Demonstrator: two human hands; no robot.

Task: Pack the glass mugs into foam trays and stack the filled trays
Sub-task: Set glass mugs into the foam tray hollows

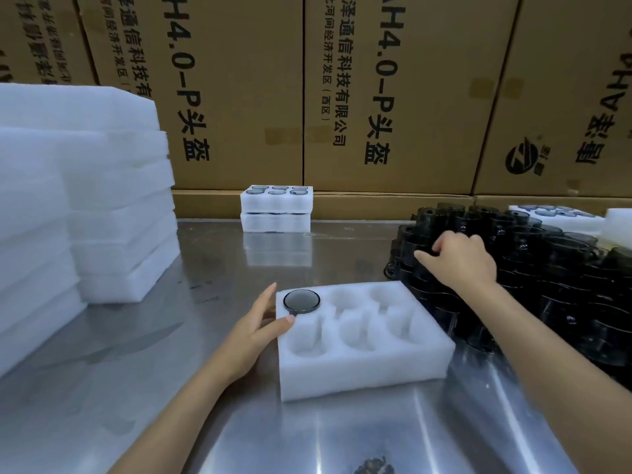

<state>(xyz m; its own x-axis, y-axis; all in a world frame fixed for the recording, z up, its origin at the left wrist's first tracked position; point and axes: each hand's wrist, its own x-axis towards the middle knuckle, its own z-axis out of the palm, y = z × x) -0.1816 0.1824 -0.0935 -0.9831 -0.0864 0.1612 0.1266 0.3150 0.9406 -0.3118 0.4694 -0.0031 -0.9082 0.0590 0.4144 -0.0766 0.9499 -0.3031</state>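
Steel counter [212, 268]: left hand [256, 323], open, steadies tray [362, 367] holding one mug [301, 301]; right hand [458, 258], nearer the mug pile [547, 268] at right, curls onto one, grasp unclear.

Hands: I count two, left hand [254, 331] and right hand [460, 260].
Tray between my hands [362, 367]: one, six pockets.
Mug in that tray [301, 300]: one, in the pocket just beside my left hand.
Filled trays ahead of my hands [275, 208]: two, stacked.
Loose mugs under my right hand [547, 278]: too many to count.
Empty trays left of my left hand [113, 206]: two piles, count unclear.
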